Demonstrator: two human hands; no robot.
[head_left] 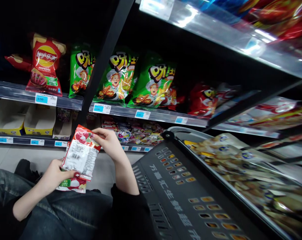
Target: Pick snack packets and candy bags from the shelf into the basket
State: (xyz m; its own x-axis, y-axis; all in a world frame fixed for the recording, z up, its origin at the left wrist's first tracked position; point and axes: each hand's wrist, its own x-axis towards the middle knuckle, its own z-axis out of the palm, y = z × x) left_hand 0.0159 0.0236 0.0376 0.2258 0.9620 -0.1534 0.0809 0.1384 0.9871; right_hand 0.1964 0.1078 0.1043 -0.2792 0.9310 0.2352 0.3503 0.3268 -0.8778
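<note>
Between my hands is a small red and white candy packet [82, 156], its printed back with a barcode facing up and lychee pictures near the top. A second packet [74, 184] with a green and red print lies under it, its lower end sticking out. My left hand [56, 174] pinches both at the lower left, thumb on top. My right hand [107, 141] grips the upper right edge of the top packet, fingers partly hidden behind it. Both packets are held above my lap, in front of the lower shelf.
A grey shopping basket [171, 186] full of packaged snacks stands close on my right. Ahead, a shelf edge [73, 101] carries a red Lay's bag [45, 65] and several green chip bags [153, 86]. Open cardboard boxes [40, 120] and candy bags sit on the shelf below.
</note>
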